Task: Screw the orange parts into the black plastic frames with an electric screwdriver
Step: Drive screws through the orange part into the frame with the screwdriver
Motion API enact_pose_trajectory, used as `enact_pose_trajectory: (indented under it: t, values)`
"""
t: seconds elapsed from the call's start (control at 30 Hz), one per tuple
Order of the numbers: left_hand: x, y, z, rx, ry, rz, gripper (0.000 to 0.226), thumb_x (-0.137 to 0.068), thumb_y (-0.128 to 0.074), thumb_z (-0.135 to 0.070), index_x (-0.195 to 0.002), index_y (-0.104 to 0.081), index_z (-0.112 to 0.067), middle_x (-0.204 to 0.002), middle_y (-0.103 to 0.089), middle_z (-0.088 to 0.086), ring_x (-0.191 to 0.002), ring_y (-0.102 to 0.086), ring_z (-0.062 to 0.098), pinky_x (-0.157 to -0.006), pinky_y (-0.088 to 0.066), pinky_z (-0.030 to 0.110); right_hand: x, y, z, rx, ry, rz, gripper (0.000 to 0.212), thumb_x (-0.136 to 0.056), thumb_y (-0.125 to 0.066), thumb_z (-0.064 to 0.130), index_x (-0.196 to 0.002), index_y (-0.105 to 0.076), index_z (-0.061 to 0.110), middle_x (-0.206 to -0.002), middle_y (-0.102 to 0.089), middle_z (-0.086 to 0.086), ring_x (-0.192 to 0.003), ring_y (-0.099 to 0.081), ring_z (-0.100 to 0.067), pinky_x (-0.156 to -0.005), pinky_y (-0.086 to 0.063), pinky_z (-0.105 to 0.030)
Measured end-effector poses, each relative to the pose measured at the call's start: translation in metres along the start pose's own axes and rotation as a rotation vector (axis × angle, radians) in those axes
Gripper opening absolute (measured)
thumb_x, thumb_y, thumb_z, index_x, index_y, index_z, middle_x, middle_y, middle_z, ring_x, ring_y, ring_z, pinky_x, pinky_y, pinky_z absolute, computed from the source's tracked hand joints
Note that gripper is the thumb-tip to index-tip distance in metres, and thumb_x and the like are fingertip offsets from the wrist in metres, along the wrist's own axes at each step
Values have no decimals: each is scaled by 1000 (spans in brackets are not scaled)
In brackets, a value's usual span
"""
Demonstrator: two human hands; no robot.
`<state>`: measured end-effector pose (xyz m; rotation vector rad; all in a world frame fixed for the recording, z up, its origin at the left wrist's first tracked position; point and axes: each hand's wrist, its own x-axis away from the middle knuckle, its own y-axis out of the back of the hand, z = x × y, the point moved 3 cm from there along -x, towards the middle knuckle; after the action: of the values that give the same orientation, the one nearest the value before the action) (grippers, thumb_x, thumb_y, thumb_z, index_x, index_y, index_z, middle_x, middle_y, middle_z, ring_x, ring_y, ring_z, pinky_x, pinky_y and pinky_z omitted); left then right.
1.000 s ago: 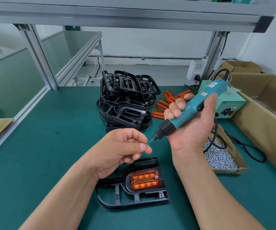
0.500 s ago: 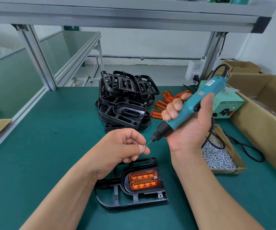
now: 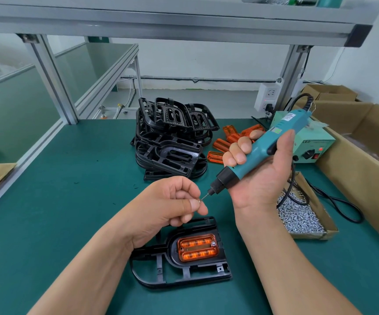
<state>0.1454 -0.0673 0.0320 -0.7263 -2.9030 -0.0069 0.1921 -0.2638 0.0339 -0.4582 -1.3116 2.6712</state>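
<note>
Two hands: left hand (image 3: 172,205), right hand (image 3: 256,178). One electric screwdriver (image 3: 263,151). One screw (image 3: 199,200) at left fingertips. One black frame (image 3: 184,276) flat at front, one orange part (image 3: 197,247) in it. One heap of black frames (image 3: 170,151), number unclear. At least four loose orange parts (image 3: 214,155), some hidden. One cardboard tray (image 3: 329,228); screws (image 3: 297,217) inside beyond counting. One green power box (image 3: 315,142).

The desk (image 3: 47,223) in front of me had a dark green top. Grey aluminium posts (image 3: 52,80) rose from its back corners and carried a grey shelf (image 3: 161,21) overhead. Beyond it I saw a white wall (image 3: 195,62) with a thin pipe (image 3: 206,78) running low along it, above a pale grey floor (image 3: 195,101). A white socket (image 3: 267,96) sat by the right post. Another bench (image 3: 106,83) with the same metal frame stood to my left, and brown cardboard boxes (image 3: 366,142) lined the right edge. The light was soft and even.
</note>
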Motion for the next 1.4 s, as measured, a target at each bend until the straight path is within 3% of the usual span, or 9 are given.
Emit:
enact_pose_trajectory:
  t: [0.23,0.8,0.93,1.0,1.13,1.27,1.4]
  values:
    - [-1,1,2,-37,-20,-39,15,-97,-69,-1,-108,-61,-8,-99,-79,17,-61,-54,10,-52,-41,17,5,-22,6,-98,-35,74,52,-107,-46,63,-95,-58,14,-75,-52,-2,-60,-47,-15,-58,-42,-28]
    - [2,10,-1,-132,37,-30,22,-83,-67,-17,-105,-68,-12,-98,-80,11,-60,-48,9,-52,-40,19,12,-19,-1,-132,-88,-28,53,-104,-52,65,-91,-59,14,-74,-49,-3,-59,-46,-15,-57,-41,-27]
    - [4,30,-4,-393,-15,-189,13,-83,-71,-33,-92,-78,-29,-80,-73,-7,-65,-51,6,-61,-44,20,20,-25,-6,-99,-135,72,49,-103,-51,62,-93,-58,14,-72,-48,-2,-56,-45,-14,-54,-42,-27]
    - [4,33,-3,-513,-20,-180,6,-87,-76,-34,-90,-80,-29,-69,-64,-12,-65,-52,4,-65,-44,20,27,-29,-10,-65,-165,146,47,-101,-53,61,-95,-57,14,-71,-49,-2,-54,-45,-14,-52,-41,-27]
    - [7,28,-4,-608,39,-83,2,-87,-82,-32,-88,-82,-31,-54,-48,-12,-54,-41,7,-54,-34,21,40,-38,-18,-21,-234,265,50,-92,-66,61,-99,-55,13,-71,-48,-4,-51,-46,-14,-49,-38,-27]
    - [9,22,-5,-662,82,1,6,-86,-83,-35,-91,-84,-32,-52,-40,-12,-53,-35,8,-51,-29,20,49,-45,-23,-4,-298,354,57,-83,-81,62,-99,-56,13,-70,-50,-5,-49,-47,-14,-49,-39,-27]
    - [8,17,-7,-719,81,27,3,-87,-82,-30,-90,-84,-30,-61,-52,-9,-59,-44,8,-59,-37,25,55,-49,-28,19,-326,408,57,-84,-81,61,-101,-57,12,-71,-51,-6,-49,-49,-15,-48,-40,-27]
